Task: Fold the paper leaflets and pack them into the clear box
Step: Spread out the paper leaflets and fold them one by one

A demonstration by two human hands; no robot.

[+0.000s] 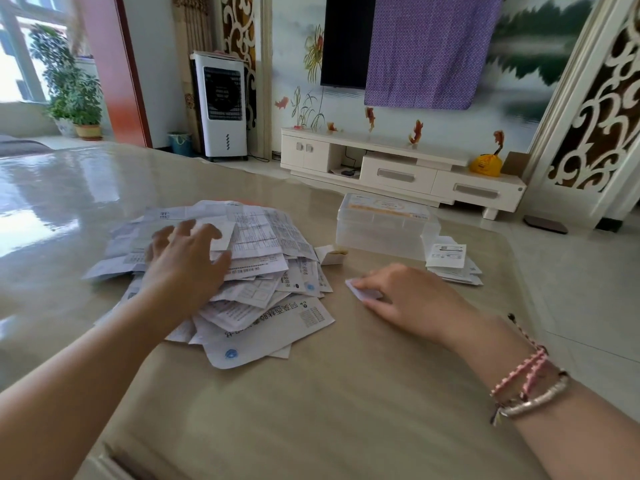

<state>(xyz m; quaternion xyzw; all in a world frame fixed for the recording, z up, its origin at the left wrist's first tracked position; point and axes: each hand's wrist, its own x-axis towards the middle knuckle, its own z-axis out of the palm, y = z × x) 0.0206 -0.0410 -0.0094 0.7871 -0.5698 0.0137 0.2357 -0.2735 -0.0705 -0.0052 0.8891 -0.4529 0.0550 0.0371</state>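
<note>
We see a left hand [185, 261] with spread fingers resting on a loose heap of white printed paper leaflets [249, 271] on a glossy beige table [311, 410]; the right hand [412, 297] presses a small folded white leaflet [360, 291] flat, near a lidded clear plastic box [384, 223] at far right

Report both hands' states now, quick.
Left hand: open, fingers spread, resting on the pile of unfolded leaflets.
Right hand: fingers flat, pressing a small folded leaflet onto the table.
</note>
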